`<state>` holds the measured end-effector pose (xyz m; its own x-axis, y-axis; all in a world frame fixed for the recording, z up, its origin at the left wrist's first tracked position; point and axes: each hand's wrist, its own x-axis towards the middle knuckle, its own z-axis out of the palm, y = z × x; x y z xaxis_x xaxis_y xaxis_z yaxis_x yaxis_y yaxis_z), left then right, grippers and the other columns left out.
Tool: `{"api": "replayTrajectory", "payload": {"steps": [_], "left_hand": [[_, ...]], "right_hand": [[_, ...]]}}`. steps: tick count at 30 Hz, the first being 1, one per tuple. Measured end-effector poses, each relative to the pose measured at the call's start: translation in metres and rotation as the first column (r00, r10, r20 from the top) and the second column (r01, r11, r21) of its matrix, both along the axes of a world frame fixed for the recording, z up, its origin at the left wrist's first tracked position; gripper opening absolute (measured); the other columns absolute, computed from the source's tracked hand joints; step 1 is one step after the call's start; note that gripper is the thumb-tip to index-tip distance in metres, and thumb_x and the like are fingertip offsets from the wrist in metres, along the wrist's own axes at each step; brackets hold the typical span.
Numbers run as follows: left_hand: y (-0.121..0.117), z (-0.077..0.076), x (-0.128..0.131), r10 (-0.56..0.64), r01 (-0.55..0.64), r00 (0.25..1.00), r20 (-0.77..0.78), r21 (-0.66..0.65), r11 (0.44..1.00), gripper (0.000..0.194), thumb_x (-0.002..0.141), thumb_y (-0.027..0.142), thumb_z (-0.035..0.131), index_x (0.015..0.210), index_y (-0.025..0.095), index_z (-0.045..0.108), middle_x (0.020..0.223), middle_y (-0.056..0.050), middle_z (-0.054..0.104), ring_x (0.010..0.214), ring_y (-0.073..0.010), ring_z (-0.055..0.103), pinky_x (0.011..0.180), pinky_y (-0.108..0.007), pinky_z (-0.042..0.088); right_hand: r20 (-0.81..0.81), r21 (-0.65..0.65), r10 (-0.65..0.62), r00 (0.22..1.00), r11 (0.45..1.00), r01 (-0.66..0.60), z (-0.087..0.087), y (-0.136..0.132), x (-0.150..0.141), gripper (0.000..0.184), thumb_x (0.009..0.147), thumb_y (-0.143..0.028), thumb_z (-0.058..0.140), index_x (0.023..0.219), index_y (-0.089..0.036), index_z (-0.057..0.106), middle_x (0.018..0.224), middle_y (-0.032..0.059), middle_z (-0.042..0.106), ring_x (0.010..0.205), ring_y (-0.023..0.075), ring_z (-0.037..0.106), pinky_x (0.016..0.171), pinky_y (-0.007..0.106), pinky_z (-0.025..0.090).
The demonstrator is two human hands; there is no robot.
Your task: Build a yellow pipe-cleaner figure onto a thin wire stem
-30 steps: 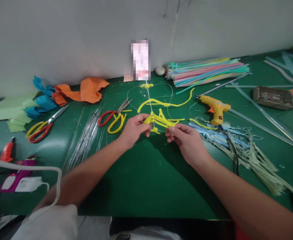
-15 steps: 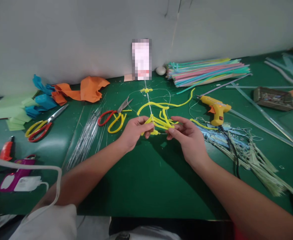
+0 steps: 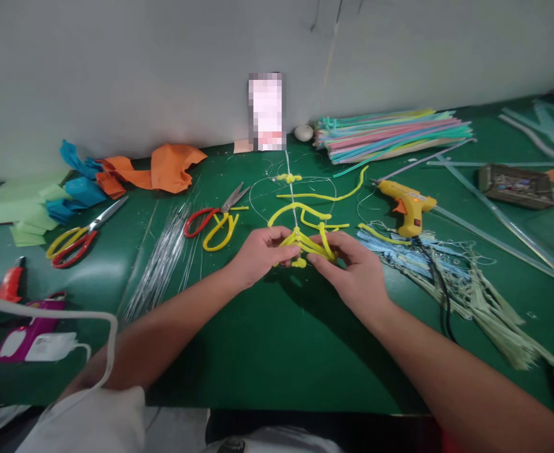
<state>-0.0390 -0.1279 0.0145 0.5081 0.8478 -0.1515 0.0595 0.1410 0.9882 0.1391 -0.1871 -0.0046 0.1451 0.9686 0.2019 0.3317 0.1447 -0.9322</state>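
Arms (image 3: 416,330) angled in from the near edge of the green table (image 3: 277,358), left hand (image 3: 262,255) and right hand (image 3: 355,267) pinched a yellow pipe-cleaner frame (image 3: 312,245), its middle between both grips, its thin stem (image 3: 293,204) pointed toward the far edge.

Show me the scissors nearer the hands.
The scissors between the wires and the left hand; the other pair lies farther left, beyond the wires.
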Motion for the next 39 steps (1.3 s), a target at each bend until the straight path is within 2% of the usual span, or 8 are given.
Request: {"api": "replayTrajectory", "payload": {"steps": [8, 14, 18, 20, 22, 28, 34, 39], "left_hand": [[-0.005, 0.004, 0.002, -0.022, 0.026, 0.998, -0.059, 0.079, 0.997, 0.014, 0.074, 0.023, 0.067, 0.082, 0.013, 0.061, 0.074, 0.001, 0.059, 0.060, -0.0067, 0.055, 0.060, -0.021, 0.049], [-0.014, -0.002, 0.007, 0.194, -0.182, 0.981, -0.020, 0.258, 0.949, 0.062, 0.077, 0.027, 0.071, 0.130, 0.024, 0.039, 0.099, -0.002, 0.058, 0.061, -0.0070, 0.055, 0.058, -0.023, 0.050], [-0.012, -0.002, 0.002, 0.406, -0.251, 0.914, -0.019, 0.760, 0.599, 0.085, 0.072, 0.030, 0.078, 0.141, 0.027, 0.029, 0.128, -0.011, 0.051, 0.099, -0.0202, 0.060, 0.088, -0.036, 0.050], [-0.008, 0.000, -0.003, 0.462, -0.120, 0.883, -0.088, 0.908, 0.402, 0.072, 0.072, 0.031, 0.078, 0.135, 0.026, 0.043, 0.133, -0.012, 0.052, 0.121, -0.0287, 0.051, 0.103, -0.045, 0.040], [-0.004, 0.003, -0.009, 0.441, 0.068, 0.872, -0.213, 0.944, 0.322, 0.053, 0.077, 0.029, 0.073, 0.127, 0.027, 0.055, 0.127, -0.008, 0.061, 0.126, -0.0312, 0.048, 0.109, -0.049, 0.029], [0.004, 0.009, -0.016, 0.325, 0.348, 0.848, -0.419, 0.902, 0.256, 0.041, 0.086, 0.027, 0.061, 0.127, 0.031, 0.061, 0.118, -0.002, 0.071, 0.113, -0.0295, 0.058, 0.110, -0.054, 0.018], [0.006, 0.012, -0.018, 0.218, 0.413, 0.826, -0.519, 0.822, 0.392, 0.040, 0.084, 0.024, 0.061, 0.123, 0.033, 0.064, 0.116, -0.002, 0.072, 0.113, -0.0291, 0.058, 0.111, -0.054, 0.018], [0.006, 0.013, -0.018, 0.203, 0.462, 0.812, -0.547, 0.816, 0.347, 0.031, 0.085, 0.022, 0.057, 0.114, 0.029, 0.068, 0.107, -0.002, 0.075, 0.103, -0.0252, 0.062, 0.110, -0.049, 0.023]], "right_hand": [[0.118, 0.065, -0.063, 0.991, 0.996, 0.056, 0.008, -0.005, -0.001, 0.009, 0.079, -0.031, 0.069, 0.074, -0.024, 0.065, 0.067, -0.0002, 0.062, 0.060, 0.0140, 0.052, 0.056, 0.028, 0.042], [0.102, 0.046, -0.097, 0.990, 0.995, 0.093, 0.011, -0.006, -0.003, 0.019, 0.078, -0.031, 0.066, 0.064, -0.023, 0.057, 0.063, -0.0010, 0.060, 0.058, 0.0142, 0.053, 0.056, 0.028, 0.042], [0.102, 0.043, -0.113, 0.988, 0.993, 0.109, 0.012, -0.006, -0.004, 0.021, 0.077, -0.030, 0.066, 0.061, -0.023, 0.054, 0.062, -0.0011, 0.059, 0.059, 0.0143, 0.053, 0.056, 0.027, 0.041], [0.095, 0.040, -0.118, 0.989, 0.993, 0.114, 0.011, -0.006, -0.004, 0.022, 0.077, -0.031, 0.066, 0.061, -0.023, 0.053, 0.062, -0.0012, 0.058, 0.059, 0.0139, 0.052, 0.055, 0.027, 0.041], [0.092, 0.044, -0.108, 0.990, 0.994, 0.104, 0.009, -0.007, -0.004, 0.021, 0.078, -0.031, 0.066, 0.062, -0.023, 0.053, 0.062, -0.0014, 0.058, 0.058, 0.0137, 0.051, 0.054, 0.027, 0.041], [0.135, 0.061, -0.062, 0.989, 0.997, 0.054, 0.003, -0.009, -0.002, 0.015, 0.081, -0.031, 0.065, 0.070, -0.023, 0.058, 0.066, -0.0009, 0.060, 0.061, 0.0139, 0.052, 0.054, 0.026, 0.040], [0.165, 0.063, -0.025, 0.986, 0.998, 0.015, 0.003, -0.009, -0.001, 0.018, 0.082, -0.030, 0.063, 0.068, -0.022, 0.055, 0.066, -0.0003, 0.057, 0.059, 0.0133, 0.050, 0.051, 0.026, 0.037], [0.151, 0.053, 0.001, 0.989, 0.999, -0.009, 0.004, -0.009, -0.003, 0.019, 0.081, -0.031, 0.064, 0.067, -0.023, 0.055, 0.064, -0.0008, 0.056, 0.058, 0.0133, 0.048, 0.053, 0.027, 0.037]]}}
